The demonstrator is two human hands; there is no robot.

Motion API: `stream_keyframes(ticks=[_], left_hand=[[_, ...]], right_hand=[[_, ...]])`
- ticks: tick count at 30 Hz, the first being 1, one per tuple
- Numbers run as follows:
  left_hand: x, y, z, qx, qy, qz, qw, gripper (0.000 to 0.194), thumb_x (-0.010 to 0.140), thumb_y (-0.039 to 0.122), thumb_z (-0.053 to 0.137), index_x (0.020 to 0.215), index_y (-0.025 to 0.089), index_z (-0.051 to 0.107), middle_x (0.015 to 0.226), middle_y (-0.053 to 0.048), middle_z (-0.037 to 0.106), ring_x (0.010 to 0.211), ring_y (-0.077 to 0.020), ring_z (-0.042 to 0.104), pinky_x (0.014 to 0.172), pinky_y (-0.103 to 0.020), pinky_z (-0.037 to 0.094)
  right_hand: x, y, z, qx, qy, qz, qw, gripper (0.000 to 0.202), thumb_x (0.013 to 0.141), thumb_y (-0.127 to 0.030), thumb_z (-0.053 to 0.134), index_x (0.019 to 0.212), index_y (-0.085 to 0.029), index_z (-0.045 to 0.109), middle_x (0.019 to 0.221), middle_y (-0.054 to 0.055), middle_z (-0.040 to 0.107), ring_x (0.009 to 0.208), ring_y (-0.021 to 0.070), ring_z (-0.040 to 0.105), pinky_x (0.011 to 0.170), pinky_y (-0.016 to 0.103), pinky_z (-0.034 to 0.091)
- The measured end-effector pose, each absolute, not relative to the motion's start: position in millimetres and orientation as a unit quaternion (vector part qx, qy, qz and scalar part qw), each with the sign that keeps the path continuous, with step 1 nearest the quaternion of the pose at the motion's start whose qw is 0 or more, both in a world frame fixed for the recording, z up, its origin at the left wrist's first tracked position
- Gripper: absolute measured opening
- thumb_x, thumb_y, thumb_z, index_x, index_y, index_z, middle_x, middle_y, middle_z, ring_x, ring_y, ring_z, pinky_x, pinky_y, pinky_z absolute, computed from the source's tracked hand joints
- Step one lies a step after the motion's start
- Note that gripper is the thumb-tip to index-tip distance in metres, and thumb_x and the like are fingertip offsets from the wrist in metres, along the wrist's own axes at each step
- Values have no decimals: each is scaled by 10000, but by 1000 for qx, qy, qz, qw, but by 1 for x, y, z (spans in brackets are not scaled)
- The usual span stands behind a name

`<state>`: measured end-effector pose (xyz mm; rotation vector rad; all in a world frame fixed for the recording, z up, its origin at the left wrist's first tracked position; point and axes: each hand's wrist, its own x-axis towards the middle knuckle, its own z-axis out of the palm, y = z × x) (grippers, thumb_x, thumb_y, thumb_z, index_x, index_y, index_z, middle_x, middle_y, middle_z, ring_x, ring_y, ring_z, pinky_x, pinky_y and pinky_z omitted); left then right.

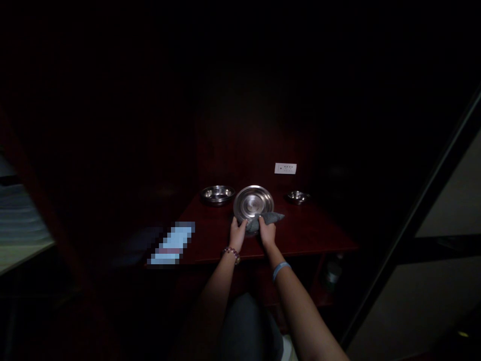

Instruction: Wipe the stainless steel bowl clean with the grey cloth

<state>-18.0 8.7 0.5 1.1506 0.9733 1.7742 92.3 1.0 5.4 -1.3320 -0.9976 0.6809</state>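
Observation:
A shiny round metal bowl point(254, 200) is tilted up above the dark red desk, its inside facing me. My left hand point(238, 233) grips its lower left rim, fingers hidden behind the metal. My right hand point(267, 231) is closed on a grey cloth point(272, 217), which lies against the bowl's lower edge. The cloth's pointed end sticks out to the right. Behind on the left sits a wider metal bowl point(218, 194), and a smaller metal bowl point(298, 196) sits on the right.
The dark red desk top point(300, 235) runs under the bowls. A white wall socket point(285, 168) is on the back panel. A pixelated bright patch point(173, 244) lies at the desk's left edge. A jar point(332, 273) stands in the shelf below on the right.

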Motion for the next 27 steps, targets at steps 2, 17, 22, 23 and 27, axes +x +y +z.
stream_keyframes(ticks=[2,17,22,23,27], left_hand=[[-18,8,1,453,385,700,395,399,754,188,642,1149,147,606,1179,-105,675,1094,-205,619,1015,-346,431],[-18,11,0,445,375,710,398,359,722,185,647,1078,143,621,1101,-95,694,1031,-194,632,983,-339,447],[-17,12,-1,437,369,714,403,343,714,194,652,1053,149,622,1073,-82,696,993,-178,634,960,-323,452],[-17,12,-2,436,368,716,401,344,713,197,654,1053,151,623,1075,-80,694,993,-175,633,958,-320,450],[-18,12,-3,437,356,722,401,358,707,210,663,1059,156,623,1078,-74,691,994,-170,628,953,-318,450]], right_hand=[[92,1,6,-576,-433,297,626,427,833,-396,590,1024,-44,740,1027,192,738,1019,267,707,858,269,523],[93,3,3,-582,-434,291,623,444,834,-401,587,1030,-32,737,1017,205,737,1030,275,702,875,277,517],[93,4,1,-576,-441,299,620,446,840,-404,577,1039,-37,736,1026,202,736,1026,274,704,872,281,520],[93,5,0,-576,-441,301,619,444,840,-404,579,1042,-41,736,1031,199,736,1029,274,703,874,281,519],[93,6,-1,-578,-440,303,617,436,835,-406,583,1046,-57,738,1036,188,738,1031,272,703,871,281,521]])
